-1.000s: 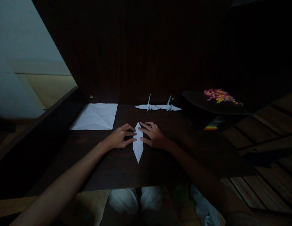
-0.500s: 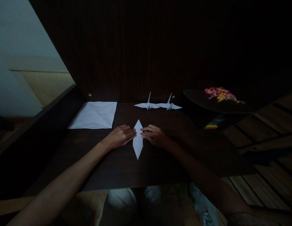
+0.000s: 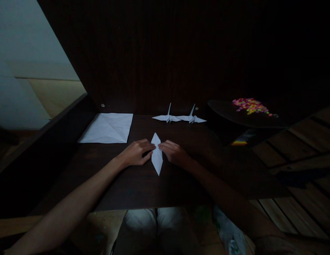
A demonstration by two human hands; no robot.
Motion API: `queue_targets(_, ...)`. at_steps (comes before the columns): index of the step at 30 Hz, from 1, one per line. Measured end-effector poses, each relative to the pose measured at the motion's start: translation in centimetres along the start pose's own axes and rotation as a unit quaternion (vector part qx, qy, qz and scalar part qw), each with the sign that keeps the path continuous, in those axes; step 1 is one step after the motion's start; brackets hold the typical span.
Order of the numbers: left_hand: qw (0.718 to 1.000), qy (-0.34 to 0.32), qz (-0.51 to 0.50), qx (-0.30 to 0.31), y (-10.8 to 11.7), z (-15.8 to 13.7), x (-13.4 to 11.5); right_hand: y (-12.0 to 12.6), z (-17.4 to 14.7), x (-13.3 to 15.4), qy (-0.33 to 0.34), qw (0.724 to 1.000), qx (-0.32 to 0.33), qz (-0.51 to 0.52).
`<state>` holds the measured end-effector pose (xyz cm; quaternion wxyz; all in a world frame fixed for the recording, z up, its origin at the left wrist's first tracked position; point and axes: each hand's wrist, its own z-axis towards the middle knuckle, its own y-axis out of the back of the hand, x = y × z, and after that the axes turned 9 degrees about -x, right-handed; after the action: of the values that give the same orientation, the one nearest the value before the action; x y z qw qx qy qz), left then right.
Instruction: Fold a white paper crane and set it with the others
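Observation:
Between my hands a white folded paper (image 3: 157, 159), a long diamond with pointed ends, lies on the dark tabletop. My left hand (image 3: 139, 151) holds its left edge near the middle, fingers on the paper and thumb at the side. My right hand (image 3: 173, 152) grips the right edge, its fingertips pressed to the paper. Behind them two white paper cranes (image 3: 168, 118) (image 3: 191, 118) stand side by side, their wings touching. A creased square sheet of white paper (image 3: 107, 128) lies flat at the back left.
A small curved shelf (image 3: 220, 109) on the right bears a heap of pink and yellow bits (image 3: 251, 106). The dark back panel (image 3: 143, 63) rises behind the cranes, and a low side board (image 3: 42, 138) borders the left. Below the table's front edge are my knees (image 3: 154, 226).
The folded paper has turned slightly, its near tip swinging right. My left thumb has moved apart from its fingers, and my right fingers have drawn together. The view has shifted a little.

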<state>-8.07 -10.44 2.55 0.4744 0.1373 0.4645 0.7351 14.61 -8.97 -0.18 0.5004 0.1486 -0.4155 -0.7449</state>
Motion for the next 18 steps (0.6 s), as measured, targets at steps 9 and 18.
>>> queue_targets(9,0.996,-0.023,-0.055,-0.073,0.0,-0.1,0.2,0.3,0.6,0.2,-0.007,0.992,-0.126,0.028)
queue_targets(18,0.985,-0.037,-0.043,-0.161,0.2,0.5,-0.9,1.9,1.6,2.4,-0.048,0.977,-0.193,0.078)
